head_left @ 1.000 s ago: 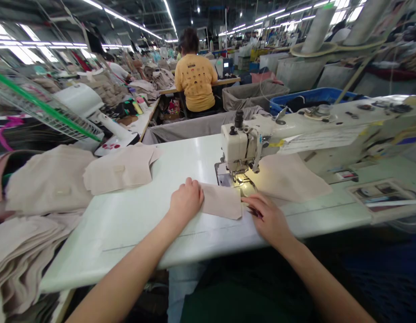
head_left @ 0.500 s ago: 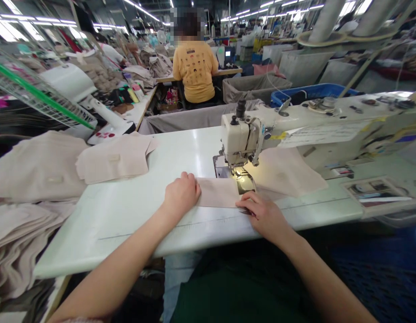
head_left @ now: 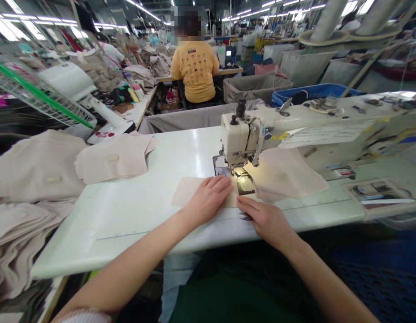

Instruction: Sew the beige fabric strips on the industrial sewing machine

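A beige fabric piece lies on the pale sewing table, left of the needle area. My left hand rests flat over its right part, fingers stretched out and fingertips close to the presser foot. At the fabric's right edge, just in front of the lit metal needle plate, is my right hand. Dark pointed blades, apparently thread snips, stick out from under its fingers; the rest of them is hidden in the palm. The sewing machine head stands above the plate.
Another beige panel lies under the machine arm. Stacked beige pieces and a larger pile are at the left. A tray of small tools sits at the right. A person in a yellow shirt sits ahead with their back to me.
My left hand has moved right, from the fabric's left end to lie flat near the needle. The fabric's left end now shows. My right hand has barely moved.
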`<move>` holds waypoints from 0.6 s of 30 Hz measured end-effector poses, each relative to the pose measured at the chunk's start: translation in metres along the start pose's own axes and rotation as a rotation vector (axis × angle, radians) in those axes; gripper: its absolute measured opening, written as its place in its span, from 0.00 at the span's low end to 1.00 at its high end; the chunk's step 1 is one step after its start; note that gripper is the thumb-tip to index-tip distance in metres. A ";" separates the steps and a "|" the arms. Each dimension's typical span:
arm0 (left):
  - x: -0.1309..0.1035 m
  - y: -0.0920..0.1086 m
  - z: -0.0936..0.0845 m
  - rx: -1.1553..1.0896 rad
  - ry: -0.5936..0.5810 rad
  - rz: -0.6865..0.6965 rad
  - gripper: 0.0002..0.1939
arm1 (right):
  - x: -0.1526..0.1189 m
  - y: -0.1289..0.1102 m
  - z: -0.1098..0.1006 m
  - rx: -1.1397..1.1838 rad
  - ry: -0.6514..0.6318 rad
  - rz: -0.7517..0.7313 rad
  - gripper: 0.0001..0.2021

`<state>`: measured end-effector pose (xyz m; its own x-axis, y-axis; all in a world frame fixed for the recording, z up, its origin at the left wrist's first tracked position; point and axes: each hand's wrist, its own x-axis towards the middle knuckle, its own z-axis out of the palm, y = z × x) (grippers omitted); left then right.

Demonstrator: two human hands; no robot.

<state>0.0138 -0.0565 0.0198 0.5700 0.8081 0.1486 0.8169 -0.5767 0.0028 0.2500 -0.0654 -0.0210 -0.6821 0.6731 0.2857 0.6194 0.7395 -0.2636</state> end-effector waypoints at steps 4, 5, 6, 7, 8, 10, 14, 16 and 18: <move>0.008 -0.004 0.018 -0.101 0.014 0.045 0.21 | 0.001 -0.002 -0.003 -0.005 -0.004 0.017 0.29; 0.009 -0.007 0.020 -0.133 -0.003 0.043 0.22 | 0.001 -0.003 -0.003 -0.006 -0.002 0.018 0.28; 0.009 -0.010 0.021 -0.170 -0.021 0.045 0.23 | 0.001 -0.003 -0.003 -0.007 0.000 0.018 0.28; 0.008 -0.014 0.021 -0.209 -0.037 0.047 0.25 | 0.001 -0.003 -0.003 -0.008 0.002 0.016 0.28; 0.007 -0.017 0.020 -0.246 -0.049 0.046 0.27 | 0.000 -0.002 -0.002 -0.007 0.004 0.013 0.28; 0.006 -0.020 0.016 -0.301 -0.070 0.048 0.31 | -0.001 -0.001 -0.001 -0.002 0.003 0.004 0.28; 0.007 -0.021 0.008 -0.351 -0.115 0.062 0.34 | -0.002 0.001 -0.001 0.000 -0.013 -0.010 0.28; 0.007 -0.021 0.005 -0.382 -0.136 0.064 0.34 | -0.002 0.002 -0.002 -0.012 -0.021 -0.024 0.28; 0.008 -0.022 0.002 -0.412 -0.151 0.063 0.34 | -0.002 0.002 -0.003 -0.024 -0.025 -0.040 0.27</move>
<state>0.0006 -0.0372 0.0186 0.6492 0.7605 0.0150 0.6943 -0.6005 0.3966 0.2536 -0.0651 -0.0187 -0.7160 0.6427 0.2727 0.6001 0.7661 -0.2301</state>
